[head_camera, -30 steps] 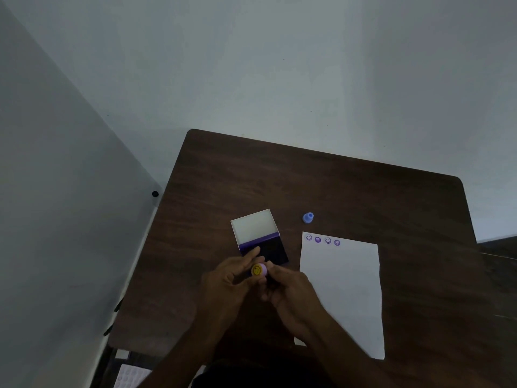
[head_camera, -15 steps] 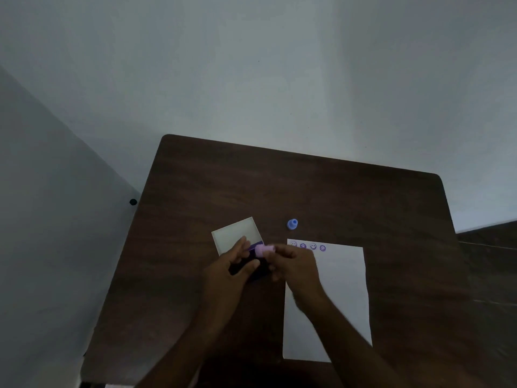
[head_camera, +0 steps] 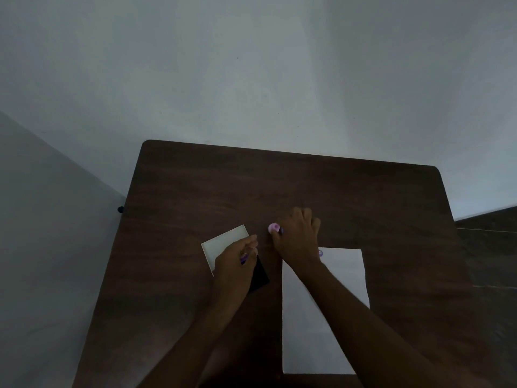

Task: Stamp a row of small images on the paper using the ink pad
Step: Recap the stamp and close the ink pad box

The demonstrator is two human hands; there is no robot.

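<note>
The right hand [head_camera: 296,236] pinches a small pink stamp [head_camera: 274,227] at its fingertips, just beyond the paper's [head_camera: 344,275] far-left corner. The left hand [head_camera: 235,261] rests curled on the open ink pad [head_camera: 258,273], covering its hinge; whether it grips is unclear. One purple print [head_camera: 320,253] shows on the paper, on the dark table [head_camera: 279,186].

1. Left hand [head_camera: 236,260]: back up, fingers curled inward and pointing away from the body, a small purple thing showing between them; whether it is gripped cannot be told.
2. Left forearm: bare, running from the lower edge up and to the right.
3. Right hand [head_camera: 296,236]: reached forward, back up, fingers bent downward, thumb and fingertips pinching a small pink stamp [head_camera: 274,227].
4. Right forearm: bare, entering from the lower right corner.
</note>
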